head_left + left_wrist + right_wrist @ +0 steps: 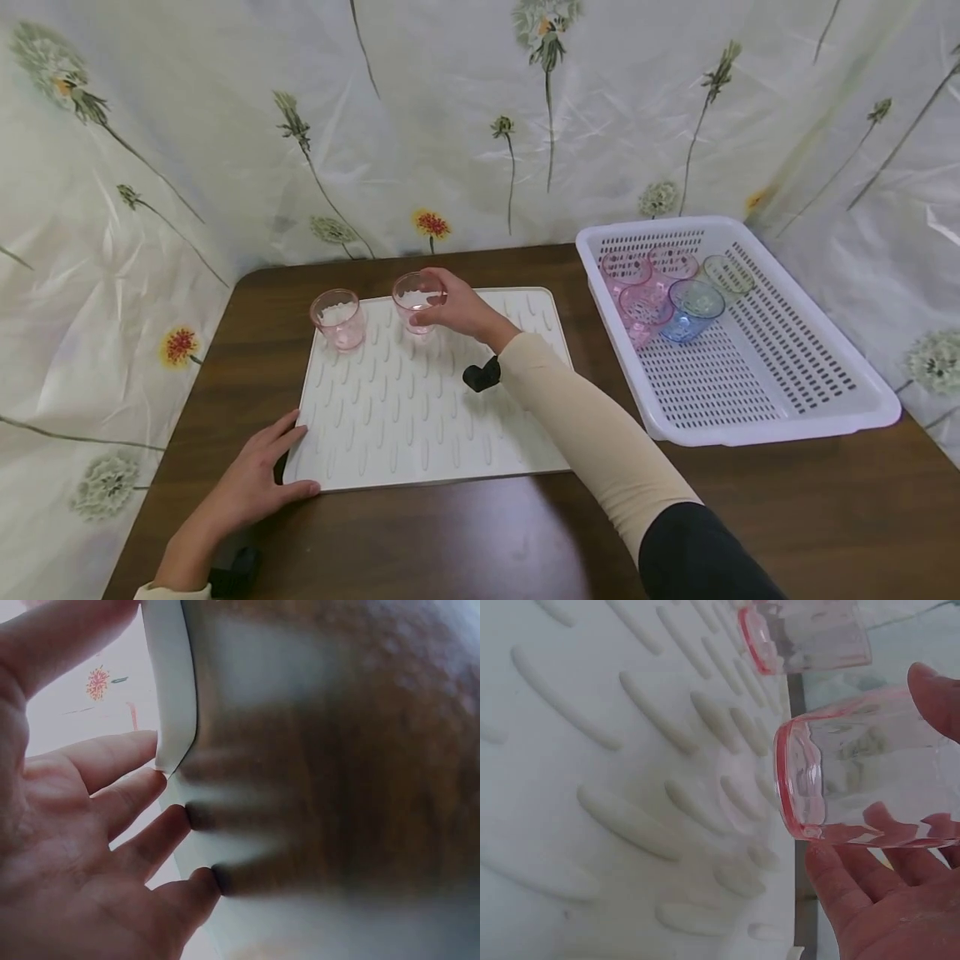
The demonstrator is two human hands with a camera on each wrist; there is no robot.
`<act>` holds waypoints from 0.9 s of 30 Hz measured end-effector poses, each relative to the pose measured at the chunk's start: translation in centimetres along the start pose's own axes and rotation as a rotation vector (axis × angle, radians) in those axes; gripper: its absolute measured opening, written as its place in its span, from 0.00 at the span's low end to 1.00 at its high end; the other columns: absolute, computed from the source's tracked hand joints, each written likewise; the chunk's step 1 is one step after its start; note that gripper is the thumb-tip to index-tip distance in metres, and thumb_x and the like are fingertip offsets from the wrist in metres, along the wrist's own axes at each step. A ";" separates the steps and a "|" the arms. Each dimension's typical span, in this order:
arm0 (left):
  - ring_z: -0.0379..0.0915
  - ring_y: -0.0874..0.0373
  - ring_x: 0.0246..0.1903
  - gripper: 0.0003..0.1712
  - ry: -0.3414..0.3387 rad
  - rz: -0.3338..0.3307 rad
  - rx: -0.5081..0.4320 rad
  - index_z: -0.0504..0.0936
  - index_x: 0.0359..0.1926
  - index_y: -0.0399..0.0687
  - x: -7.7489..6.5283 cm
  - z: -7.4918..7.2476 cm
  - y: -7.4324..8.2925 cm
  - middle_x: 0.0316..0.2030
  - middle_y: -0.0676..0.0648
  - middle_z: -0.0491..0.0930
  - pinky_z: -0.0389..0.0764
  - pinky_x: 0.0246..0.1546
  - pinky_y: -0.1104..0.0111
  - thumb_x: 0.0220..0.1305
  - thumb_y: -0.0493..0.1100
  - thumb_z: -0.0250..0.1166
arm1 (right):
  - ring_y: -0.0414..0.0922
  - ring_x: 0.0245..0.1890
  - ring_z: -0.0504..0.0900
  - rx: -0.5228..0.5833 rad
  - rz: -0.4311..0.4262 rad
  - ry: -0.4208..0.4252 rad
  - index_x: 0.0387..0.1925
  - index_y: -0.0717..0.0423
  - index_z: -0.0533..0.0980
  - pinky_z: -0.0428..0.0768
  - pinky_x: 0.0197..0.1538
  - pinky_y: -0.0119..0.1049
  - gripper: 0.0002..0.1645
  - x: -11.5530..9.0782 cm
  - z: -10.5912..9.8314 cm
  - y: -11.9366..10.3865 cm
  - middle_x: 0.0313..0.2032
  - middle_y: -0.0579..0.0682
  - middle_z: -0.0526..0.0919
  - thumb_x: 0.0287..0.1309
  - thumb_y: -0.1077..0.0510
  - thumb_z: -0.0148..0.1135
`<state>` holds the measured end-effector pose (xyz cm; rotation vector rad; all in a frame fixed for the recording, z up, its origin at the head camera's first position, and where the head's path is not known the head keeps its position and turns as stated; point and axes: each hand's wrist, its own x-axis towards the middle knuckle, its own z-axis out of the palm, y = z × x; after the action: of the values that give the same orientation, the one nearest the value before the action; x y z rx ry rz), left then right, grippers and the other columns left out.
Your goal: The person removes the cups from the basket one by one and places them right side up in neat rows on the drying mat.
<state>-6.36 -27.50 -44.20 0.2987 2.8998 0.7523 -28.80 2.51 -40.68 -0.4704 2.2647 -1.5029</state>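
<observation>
My right hand (468, 310) grips a clear pink-tinted glass (411, 307) at the back edge of a white ridged mat (420, 417). In the right wrist view that glass (870, 769) has its pink base towards the mat, with the thumb on one side and fingers on the other. A second pink glass (341, 323) stands upright to its left, at the mat's back left corner. My left hand (251, 479) touches the mat's front left corner, fingers spread; in the left wrist view the fingertips meet the mat's edge (172, 682).
A white perforated plastic basket (742, 433) stands at the right of the brown wooden table (420, 533). Inside it are several pink glasses (645, 312), a blue glass (682, 325) and a yellowish glass (729, 275). A flower-patterned curtain (450, 125) surrounds the table's back and sides.
</observation>
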 end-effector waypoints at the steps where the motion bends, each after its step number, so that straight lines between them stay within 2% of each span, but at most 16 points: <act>1: 0.59 0.29 0.67 0.49 0.006 0.005 0.001 0.72 0.65 0.32 0.0 0.0 0.0 0.71 0.30 0.61 0.68 0.61 0.36 0.48 0.55 0.78 | 0.52 0.69 0.71 0.004 -0.003 -0.004 0.72 0.45 0.59 0.77 0.65 0.49 0.49 0.1 0.1 0.0 0.69 0.51 0.70 0.53 0.53 0.75; 7: 0.59 0.29 0.66 0.49 0.018 0.011 0.012 0.72 0.65 0.32 0.0 0.1 -0.1 0.71 0.30 0.62 0.68 0.60 0.37 0.48 0.55 0.78 | 0.52 0.70 0.70 0.003 -0.004 -0.021 0.73 0.45 0.57 0.76 0.66 0.48 0.50 0.7 1.0 0.3 0.70 0.51 0.69 0.54 0.53 0.74; 16: 0.58 0.30 0.67 0.49 0.005 0.003 0.020 0.72 0.66 0.33 0.2 0.0 0.0 0.72 0.31 0.61 0.67 0.61 0.36 0.49 0.55 0.77 | 0.51 0.70 0.70 0.004 0.043 -0.009 0.74 0.44 0.56 0.74 0.68 0.49 0.51 1.1 1.6 1.0 0.70 0.50 0.69 0.54 0.52 0.74; 27: 0.58 0.31 0.67 0.49 0.000 -0.001 0.029 0.72 0.66 0.33 0.1 0.1 0.0 0.72 0.31 0.60 0.66 0.62 0.36 0.49 0.56 0.77 | 0.49 0.68 0.71 0.029 0.042 0.015 0.72 0.43 0.59 0.75 0.67 0.47 0.47 1.2 2.4 1.7 0.68 0.51 0.70 0.56 0.50 0.73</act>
<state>-6.47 -27.46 -44.32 0.3002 2.9128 0.7103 -28.81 0.66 -43.22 -0.4024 2.2470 -1.5206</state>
